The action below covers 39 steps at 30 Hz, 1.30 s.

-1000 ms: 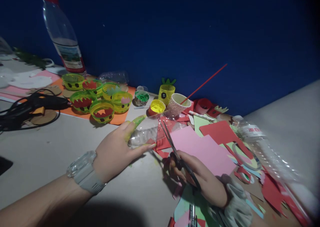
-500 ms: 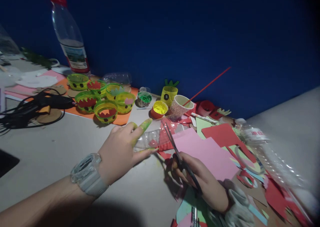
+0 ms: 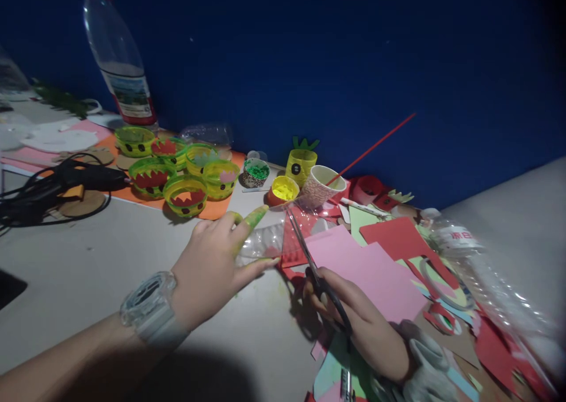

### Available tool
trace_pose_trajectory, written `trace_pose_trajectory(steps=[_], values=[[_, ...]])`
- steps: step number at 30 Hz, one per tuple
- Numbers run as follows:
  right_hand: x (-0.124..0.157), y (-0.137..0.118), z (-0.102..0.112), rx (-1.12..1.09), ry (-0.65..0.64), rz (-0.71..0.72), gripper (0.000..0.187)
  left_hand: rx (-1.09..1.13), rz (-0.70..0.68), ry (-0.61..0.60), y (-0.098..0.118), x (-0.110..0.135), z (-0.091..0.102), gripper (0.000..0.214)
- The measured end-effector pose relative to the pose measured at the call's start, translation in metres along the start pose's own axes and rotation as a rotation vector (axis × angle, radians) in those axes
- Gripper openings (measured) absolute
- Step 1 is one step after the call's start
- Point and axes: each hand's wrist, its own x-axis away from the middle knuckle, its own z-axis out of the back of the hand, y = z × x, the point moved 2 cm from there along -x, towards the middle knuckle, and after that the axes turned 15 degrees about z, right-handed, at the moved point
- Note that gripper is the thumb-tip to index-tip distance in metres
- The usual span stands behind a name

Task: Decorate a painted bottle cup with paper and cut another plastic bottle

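My left hand (image 3: 212,266), with yellow-green paint on its fingers, grips the end of a clear ribbed piece of plastic bottle (image 3: 265,240) between thumb and fingers. The piece lies on its side just above the table. My right hand (image 3: 362,331) is closed round the dark handles of a pair of scissors (image 3: 303,246). Their nearly closed blades reach to the far end of the plastic piece. Whether the blades are cutting into it, I cannot tell. Red paper shows through the clear plastic.
Several yellow-green painted rings (image 3: 186,197) stand on orange paper at left, near a black glue gun (image 3: 99,178) and a tall bottle (image 3: 117,54). Behind are a paper cup (image 3: 325,187) with a red stick and a yellow paint cup (image 3: 283,191). Pink paper (image 3: 367,266) and scraps lie at right.
The scissor blades appear slightly closer together. Both hands keep nearly the same place and hold, while the whole view has shifted a little.
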Motion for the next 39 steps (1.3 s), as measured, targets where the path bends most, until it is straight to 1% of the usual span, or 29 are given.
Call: trace_pose_trajectory(steps=[4,8,14,19,22,24,29,31,34,39], values=[[0.0005,0.0002,0.0007,0.073,-0.019,0.003,0.028,0.167,0.109,-0.072,-0.0013,-0.0031,0.0007,0.069],[0.0016,0.0018,0.0012,0.083,-0.049,-0.009,0.033,0.241,0.114,-0.119,-0.0007,-0.0047,0.0006,0.061],[0.0003,0.0019,0.0019,0.105,-0.047,-0.011,0.033,0.231,0.109,-0.108,-0.001,-0.0053,0.0004,0.061],[-0.0016,-0.0011,0.0019,-0.054,-0.023,-0.034,0.031,0.219,0.094,-0.081,0.0001,-0.0052,0.0016,0.06],[-0.0019,-0.002,0.0011,-0.103,-0.011,-0.04,0.032,0.197,0.09,-0.057,0.0001,-0.0029,0.0012,0.061],[-0.0016,-0.0013,0.0003,-0.092,-0.014,-0.034,0.031,0.181,0.105,-0.049,-0.0009,-0.0011,0.0005,0.06],[-0.0001,0.0027,-0.0008,0.087,-0.052,0.021,0.028,0.25,0.25,-0.086,-0.0063,0.0,-0.0004,0.056],[0.0003,0.0035,-0.0008,0.114,-0.055,0.03,0.029,0.242,0.25,-0.083,-0.0063,-0.0007,0.0003,0.057],[0.0,0.0028,0.0006,0.103,-0.039,0.029,0.029,0.233,0.245,-0.08,-0.0055,-0.0014,0.0008,0.059],[-0.0023,0.0006,0.008,0.022,-0.044,0.01,0.027,0.26,0.251,-0.091,-0.0053,-0.0022,0.0008,0.059]])
